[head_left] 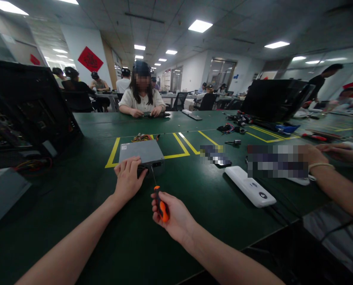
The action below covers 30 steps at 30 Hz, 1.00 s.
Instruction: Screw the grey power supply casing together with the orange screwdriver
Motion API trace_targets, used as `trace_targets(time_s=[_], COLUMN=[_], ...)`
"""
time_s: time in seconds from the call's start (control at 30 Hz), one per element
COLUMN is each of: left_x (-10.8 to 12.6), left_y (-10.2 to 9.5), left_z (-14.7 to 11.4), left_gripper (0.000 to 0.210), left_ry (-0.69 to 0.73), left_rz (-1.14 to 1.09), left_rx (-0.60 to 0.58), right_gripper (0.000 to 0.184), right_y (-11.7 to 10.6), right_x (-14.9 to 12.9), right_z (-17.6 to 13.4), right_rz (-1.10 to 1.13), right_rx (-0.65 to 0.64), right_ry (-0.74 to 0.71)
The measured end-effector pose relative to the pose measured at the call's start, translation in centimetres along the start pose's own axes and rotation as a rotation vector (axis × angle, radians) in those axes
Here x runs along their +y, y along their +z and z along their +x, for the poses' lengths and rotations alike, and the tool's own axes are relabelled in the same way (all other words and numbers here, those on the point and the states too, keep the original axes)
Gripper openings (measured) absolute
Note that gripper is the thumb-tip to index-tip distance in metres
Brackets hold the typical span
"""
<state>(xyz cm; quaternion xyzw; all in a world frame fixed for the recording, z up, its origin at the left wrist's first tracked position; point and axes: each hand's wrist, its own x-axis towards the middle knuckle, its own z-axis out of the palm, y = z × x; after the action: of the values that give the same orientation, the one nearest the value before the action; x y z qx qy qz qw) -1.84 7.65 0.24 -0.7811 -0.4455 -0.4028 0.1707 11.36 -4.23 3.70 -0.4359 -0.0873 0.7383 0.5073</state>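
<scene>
A grey computer power supply (142,149) lies on the green table, its bundle of coloured cables (143,137) behind it. My left hand (128,177) grips its near left edge, fingers over the top and thumb at the front side. My right hand (174,213) is closed around the orange and black handle of a screwdriver (162,206). The screwdriver's thin shaft points up and away, its tip by the near face of the power supply, close to the socket. Whether the tip touches a screw is too small to tell.
An open computer case (27,114) stands at left, with a grey metal box (4,194) before it. A white power bank (249,186) and a blurred phone (216,155) lie to the right. A co-worker's arm (333,174) reaches in at right; another person (142,95) sits opposite.
</scene>
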Motion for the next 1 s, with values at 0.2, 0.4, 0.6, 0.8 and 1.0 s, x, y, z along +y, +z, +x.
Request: trace_targets(time_s=[0.2, 0.4, 0.6, 0.8, 1.0], left_x=[0.2, 0.2, 0.0, -0.2, -0.1], left_y=[-0.3, -0.4, -0.5, -0.6, -0.5], left_z=[0.3, 0.5, 0.6, 0.8, 0.6], left_gripper=[0.023, 0.022, 0.022, 0.021, 0.024], left_ry=[-0.013, -0.015, -0.008, -0.006, -0.018], left_rz=[-0.02, -0.025, -0.021, -0.026, -0.038], left_rx=[-0.009, -0.029, -0.046, -0.064, -0.066], right_gripper=[0.015, 0.006, 0.02, 0.007, 0.021], right_y=[-0.8, 0.1, 0.9, -0.4, -0.5], right_x=[-0.1, -0.5, -0.7, -1.3, -1.1], right_z=[0.3, -0.9, -1.0, -0.3, -0.1], right_rz=[0.037, 0.207, 0.274, 0.213, 0.175], right_rx=[0.004, 0.078, 0.112, 0.096, 0.129], right_ry=[-0.031, -0.055, 0.151, 0.075, 0.18])
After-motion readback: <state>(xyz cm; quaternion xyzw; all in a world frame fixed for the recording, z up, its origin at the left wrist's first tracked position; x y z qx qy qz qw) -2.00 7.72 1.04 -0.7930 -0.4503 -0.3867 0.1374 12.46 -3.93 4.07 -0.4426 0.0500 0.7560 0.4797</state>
